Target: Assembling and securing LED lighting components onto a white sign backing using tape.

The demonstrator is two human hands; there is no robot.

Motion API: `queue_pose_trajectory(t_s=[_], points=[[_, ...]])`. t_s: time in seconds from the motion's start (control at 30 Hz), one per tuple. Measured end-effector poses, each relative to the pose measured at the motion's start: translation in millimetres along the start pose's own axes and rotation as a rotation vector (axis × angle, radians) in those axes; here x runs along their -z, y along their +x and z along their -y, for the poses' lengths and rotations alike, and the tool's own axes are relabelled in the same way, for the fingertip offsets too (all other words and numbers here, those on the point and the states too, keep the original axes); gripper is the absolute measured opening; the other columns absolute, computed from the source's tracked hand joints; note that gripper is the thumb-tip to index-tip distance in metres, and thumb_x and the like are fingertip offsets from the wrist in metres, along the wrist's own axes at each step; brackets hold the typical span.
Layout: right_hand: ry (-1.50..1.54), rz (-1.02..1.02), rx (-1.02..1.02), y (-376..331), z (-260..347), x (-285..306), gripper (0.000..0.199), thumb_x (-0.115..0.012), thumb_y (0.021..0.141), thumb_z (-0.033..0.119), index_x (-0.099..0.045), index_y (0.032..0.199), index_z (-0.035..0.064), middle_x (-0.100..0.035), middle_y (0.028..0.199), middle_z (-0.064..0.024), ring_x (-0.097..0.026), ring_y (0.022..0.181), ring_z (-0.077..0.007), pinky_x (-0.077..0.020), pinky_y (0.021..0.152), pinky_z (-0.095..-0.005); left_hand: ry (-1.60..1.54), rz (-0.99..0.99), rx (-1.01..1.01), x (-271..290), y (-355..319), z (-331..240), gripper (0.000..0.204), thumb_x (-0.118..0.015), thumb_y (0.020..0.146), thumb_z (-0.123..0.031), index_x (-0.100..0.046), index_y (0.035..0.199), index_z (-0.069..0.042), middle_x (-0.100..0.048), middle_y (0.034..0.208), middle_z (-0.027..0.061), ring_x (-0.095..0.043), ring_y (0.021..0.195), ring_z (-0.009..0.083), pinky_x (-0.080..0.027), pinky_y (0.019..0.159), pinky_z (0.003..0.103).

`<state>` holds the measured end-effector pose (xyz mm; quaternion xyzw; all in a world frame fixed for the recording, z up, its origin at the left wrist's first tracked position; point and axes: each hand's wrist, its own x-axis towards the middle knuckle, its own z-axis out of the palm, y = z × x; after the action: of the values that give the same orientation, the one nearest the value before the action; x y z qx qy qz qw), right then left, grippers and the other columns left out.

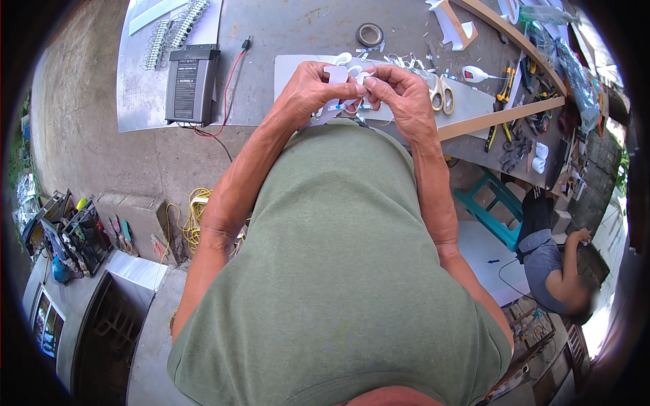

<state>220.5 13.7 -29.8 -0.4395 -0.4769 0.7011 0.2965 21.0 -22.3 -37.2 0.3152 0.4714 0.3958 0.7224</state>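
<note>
Close together over the table's near edge, both of my hands work on a small white curled piece [336,74], which looks like bent plastic strip with thin wires. My left hand [315,88] pinches it from the left, and my right hand [405,98] has thumb and fingertips closed on its right side. Fingers hide part of the piece, so its full shape cannot be made out. Beyond my fingers, short wires and light strip pieces [413,62] lie on a white sheet [467,101]. Cream-handled scissors [443,96] rest just right of my right hand.
A black tape roll [370,35] and white glue bottle [478,74] lie on the table. At left sits a dark power supply [192,86] with red and black leads. Wooden strips [501,118] edge the right side. A green stool [489,208] and another person [545,267] are at right.
</note>
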Motion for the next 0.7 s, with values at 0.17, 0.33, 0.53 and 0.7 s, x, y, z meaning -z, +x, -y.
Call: queue_pose_trajectory(t_s=[0.17,0.33,0.53,0.7], points=[[-0.009,-0.009,0.005,-0.1,-1.9,0.5,0.021,-0.072,0.091,0.013,-0.07,0.105,-0.0024,-0.067,0.079,-0.0033,-0.058,0.065,-0.007,-0.0477,0.057,-0.0214,0.014,-0.008,0.004,0.1,0.3,1.3,0.023,-0.081,0.079,-0.015,-0.071,0.091,0.002,-0.07,0.075,0.0099,-0.066,0.065,0.0158,-0.053,0.062,0.029],[-0.013,0.002,0.001,-0.5,-2.4,0.9,0.022,-0.072,0.091,0.013,-0.07,0.107,-0.003,-0.068,0.081,-0.0043,-0.059,0.066,-0.0076,-0.0485,0.058,-0.0217,-0.003,-0.005,-0.01,-0.2,-0.4,0.5,0.021,-0.081,0.079,-0.013,-0.071,0.09,0.003,-0.07,0.075,0.01,-0.066,0.064,0.0154,-0.053,0.06,0.029],[0.019,0.05,0.023,-2.1,-0.3,2.1,0.025,-0.071,0.093,0.012,-0.067,0.111,-0.0048,-0.07,0.089,-0.0074,-0.062,0.071,-0.0098,-0.0506,0.061,-0.0232,0.011,-0.029,0.015,-1.9,-2.1,-3.1,0.019,-0.079,0.079,-0.011,-0.07,0.088,0.003,-0.07,0.075,0.0106,-0.065,0.063,0.0151,-0.052,0.059,0.028],[0.021,0.044,0.008,-1.3,-0.7,1.7,0.027,-0.071,0.092,0.012,-0.067,0.111,-0.0053,-0.071,0.089,-0.0078,-0.063,0.073,-0.0105,-0.0505,0.061,-0.0234,0.016,-0.025,0.001,-0.9,0.0,1.3,0.019,-0.078,0.079,-0.011,-0.07,0.088,0.003,-0.07,0.075,0.0105,-0.065,0.063,0.0151,-0.053,0.059,0.028]])
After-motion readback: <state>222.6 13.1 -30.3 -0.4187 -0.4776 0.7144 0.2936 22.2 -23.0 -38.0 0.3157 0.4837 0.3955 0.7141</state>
